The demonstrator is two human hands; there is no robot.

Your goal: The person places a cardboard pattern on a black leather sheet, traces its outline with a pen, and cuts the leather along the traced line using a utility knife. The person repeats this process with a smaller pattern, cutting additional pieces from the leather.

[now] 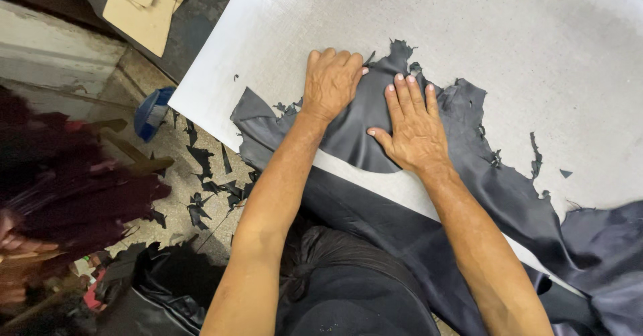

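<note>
On the table: a dark navy, ragged-edged sheet of soft leather (362,131) is spread over a pale grey woven-textured work board (536,48), its lower part hanging off the near edge.
Left hand: the left hand (331,81) is laid palm down on the upper left part of the sheet, fingers curled at the knuckles and pressed on the material, nothing gripped.
Right hand: the right hand (415,128) is laid flat just beside it, fingers extended and slightly spread, thumb out to the left, nothing gripped.
Key relation: the sheet lies directly under both palms; its long axis runs from upper left to lower right, and the torn upper edge sits just beyond the fingertips. Neither hand is clearly nearer that edge.
Cut-out: a curved cut edge is seen below the palms, exposing board.
Surroundings: dark offcut scraps (207,188) are scattered on the floor at left, and tan cardboard pieces (144,8) are stacked beyond the board.
</note>
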